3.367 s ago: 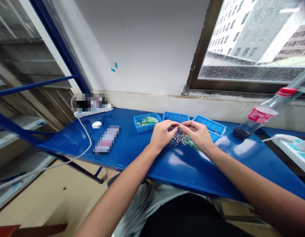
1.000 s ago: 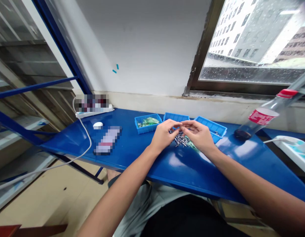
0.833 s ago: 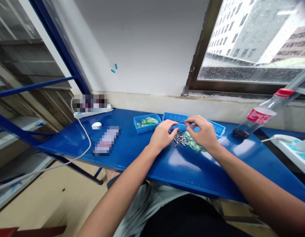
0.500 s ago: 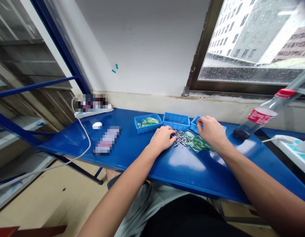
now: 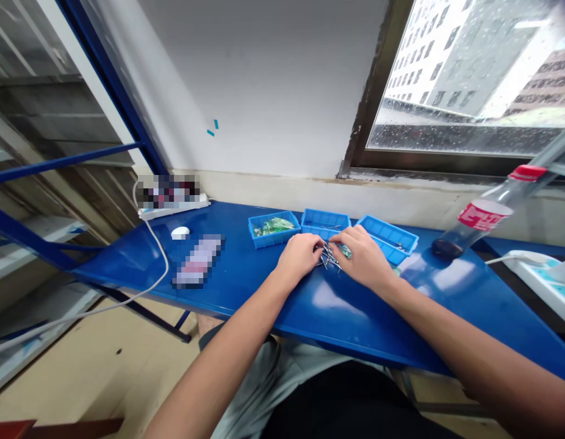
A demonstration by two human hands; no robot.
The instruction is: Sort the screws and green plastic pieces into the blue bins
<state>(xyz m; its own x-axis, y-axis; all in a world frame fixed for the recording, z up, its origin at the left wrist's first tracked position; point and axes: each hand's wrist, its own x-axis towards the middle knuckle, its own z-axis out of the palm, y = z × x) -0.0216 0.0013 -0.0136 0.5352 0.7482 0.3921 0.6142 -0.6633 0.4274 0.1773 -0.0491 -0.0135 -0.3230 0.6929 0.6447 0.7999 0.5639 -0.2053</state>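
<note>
A small heap of thin, shiny metal pins (image 5: 327, 261), like nails or long screws, lies on the blue table between my two hands. My left hand (image 5: 299, 255) rests at the heap's left side, fingers curled in with the thumb close to them. From the right, my right hand (image 5: 362, 256) reaches to the heap with thumb and fingertips drawn together at the pins. Whatever either set of fingertips grips is too small to make out. Under my right hand, a green-printed clear plastic bag (image 5: 345, 250) is mostly covered.
Behind the hands stand three blue bins: the left bin (image 5: 276, 239) with green packets, the middle bin (image 5: 326, 218) and right bin (image 5: 392, 235) with a few metal pieces. A cola bottle (image 5: 484, 213), power strip (image 5: 548, 274), phone (image 5: 199, 261) and white mouse (image 5: 180, 233) surround them.
My right hand has moved left and down from the right bin to the heap of pins, uncovering that bin and covering the green bag. My left hand stays at the heap.
</note>
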